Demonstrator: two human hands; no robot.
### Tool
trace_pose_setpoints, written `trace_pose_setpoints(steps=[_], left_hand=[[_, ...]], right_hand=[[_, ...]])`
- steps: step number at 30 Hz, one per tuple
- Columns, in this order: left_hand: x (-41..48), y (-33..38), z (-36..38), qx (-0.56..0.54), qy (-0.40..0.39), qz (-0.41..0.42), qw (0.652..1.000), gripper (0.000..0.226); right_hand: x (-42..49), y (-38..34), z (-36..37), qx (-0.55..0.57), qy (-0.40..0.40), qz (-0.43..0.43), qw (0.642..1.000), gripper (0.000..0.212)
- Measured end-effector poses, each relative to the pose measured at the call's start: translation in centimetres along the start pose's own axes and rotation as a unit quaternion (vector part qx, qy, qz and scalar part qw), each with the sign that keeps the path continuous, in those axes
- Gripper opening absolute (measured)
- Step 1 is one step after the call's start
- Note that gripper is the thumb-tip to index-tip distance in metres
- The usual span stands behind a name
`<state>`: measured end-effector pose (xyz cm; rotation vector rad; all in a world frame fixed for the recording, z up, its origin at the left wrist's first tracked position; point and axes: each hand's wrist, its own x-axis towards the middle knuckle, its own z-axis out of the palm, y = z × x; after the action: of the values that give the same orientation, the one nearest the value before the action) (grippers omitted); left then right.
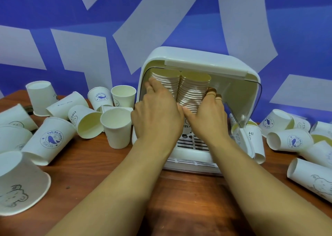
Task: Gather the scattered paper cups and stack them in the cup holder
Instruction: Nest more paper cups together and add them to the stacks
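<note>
1. Your left grip [158,108] wrapped the left cup stack [166,81] inside the cup holder [197,59].
2. Right grip [206,115] curled round the right cup stack [195,90].
3. Loose cups [116,127] littered the bench [179,199] either side.

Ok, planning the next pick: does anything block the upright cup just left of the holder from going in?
Yes. The cup holder is open, but the left hand on the left stack and the right hand on the right stack fill its opening.
</note>
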<state>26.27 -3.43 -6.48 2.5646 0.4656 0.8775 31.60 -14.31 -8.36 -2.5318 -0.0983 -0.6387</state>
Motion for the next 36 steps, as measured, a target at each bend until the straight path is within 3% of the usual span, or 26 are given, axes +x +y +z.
trace_pose_setpoints(steps=[14, 22, 28, 32, 36], left_hand=[[-1.3, 0.1, -1.2, -0.071, -0.005, 0.005, 0.997, 0.060], [-6.0, -3.4, -6.1, -0.140, 0.015, 0.091, 0.986, 0.050], [-10.3, -8.8, -9.6, -0.143, 0.031, 0.042, 0.988, 0.036], [-12.8, -12.8, -10.5, -0.167, 0.038, 0.005, 0.985, 0.033], [-14.0, -15.5, -10.0, -0.181, 0.035, -0.034, 0.982, 0.033]], right_hand=[[-1.1, -1.0, -2.4, -0.004, 0.015, 0.008, 1.000, 0.078], [-6.6, -5.5, -4.5, 0.091, 0.063, -0.062, 0.992, 0.054], [-11.6, -9.6, -2.8, 0.129, -0.005, -0.159, 0.979, 0.030], [-13.6, -12.1, -0.8, 0.084, -0.072, -0.206, 0.972, 0.034], [-14.5, -13.5, 1.2, 0.048, -0.077, -0.230, 0.969, 0.039]])
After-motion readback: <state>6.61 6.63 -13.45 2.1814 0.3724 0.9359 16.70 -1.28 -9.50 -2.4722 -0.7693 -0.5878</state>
